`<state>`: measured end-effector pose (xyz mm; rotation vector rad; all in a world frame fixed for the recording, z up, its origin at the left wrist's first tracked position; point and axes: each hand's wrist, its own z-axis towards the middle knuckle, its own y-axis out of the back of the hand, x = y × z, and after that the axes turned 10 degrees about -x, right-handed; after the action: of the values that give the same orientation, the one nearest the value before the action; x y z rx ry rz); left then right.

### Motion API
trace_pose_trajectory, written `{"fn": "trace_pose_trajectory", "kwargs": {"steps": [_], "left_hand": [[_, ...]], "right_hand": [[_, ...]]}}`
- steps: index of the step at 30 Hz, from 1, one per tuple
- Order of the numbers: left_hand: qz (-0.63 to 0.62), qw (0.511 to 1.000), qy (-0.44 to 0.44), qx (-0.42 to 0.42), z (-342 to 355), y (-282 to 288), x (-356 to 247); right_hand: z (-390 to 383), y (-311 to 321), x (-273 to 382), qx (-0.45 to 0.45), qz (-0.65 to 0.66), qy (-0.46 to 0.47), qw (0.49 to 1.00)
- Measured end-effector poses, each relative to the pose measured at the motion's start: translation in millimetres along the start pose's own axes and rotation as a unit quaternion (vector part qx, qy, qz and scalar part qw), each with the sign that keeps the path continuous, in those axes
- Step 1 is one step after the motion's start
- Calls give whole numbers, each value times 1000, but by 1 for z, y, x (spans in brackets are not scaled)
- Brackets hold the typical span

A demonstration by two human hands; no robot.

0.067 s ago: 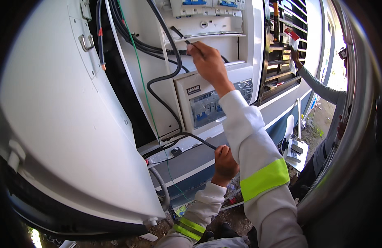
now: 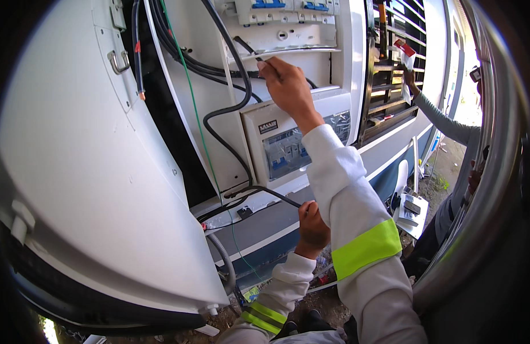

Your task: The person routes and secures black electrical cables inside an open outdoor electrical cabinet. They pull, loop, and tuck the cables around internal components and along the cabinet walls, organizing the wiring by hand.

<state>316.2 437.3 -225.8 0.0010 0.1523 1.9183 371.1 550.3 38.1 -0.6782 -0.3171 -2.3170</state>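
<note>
High in the open white panel, my right hand (image 2: 288,86) is closed around a black cable (image 2: 246,47). The cable's short end sticks out up and to the left past my fingers. Lower down, just outside the panel's bottom edge, my left hand (image 2: 313,229) grips another stretch of black cable (image 2: 277,196). That stretch leads left to the bundle at the panel's lower edge. Whether both hands hold one and the same cable I cannot tell. Beneath my right wrist sits a white breaker box (image 2: 253,129) with a clear, plastic-covered window.
Blue-switched breakers (image 2: 316,7) are mounted at the panel's top. A large white door (image 2: 76,160) stands at left, and a thin green wire (image 2: 191,92) hangs beside the looped cables. At right, another person's arm (image 2: 443,114) reaches to a slatted grille (image 2: 391,74).
Almost nothing differs. My right hand has shifted very slightly left, still holding the cable.
</note>
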Motion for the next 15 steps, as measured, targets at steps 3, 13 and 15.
{"fn": "trace_pose_trajectory", "kwargs": {"steps": [3, 13, 15], "left_hand": [[32, 999, 18, 25, -1, -8, -1], [-94, 981, 168, 37, -27, -17, 0], [-283, 888, 361, 22, -31, -25, -6]], "right_hand": [[0, -3, 0, -19, -27, 32, 999], [23, -19, 14, -114, -66, 174, 976], [30, -23, 22, -83, -101, 127, 983]]}}
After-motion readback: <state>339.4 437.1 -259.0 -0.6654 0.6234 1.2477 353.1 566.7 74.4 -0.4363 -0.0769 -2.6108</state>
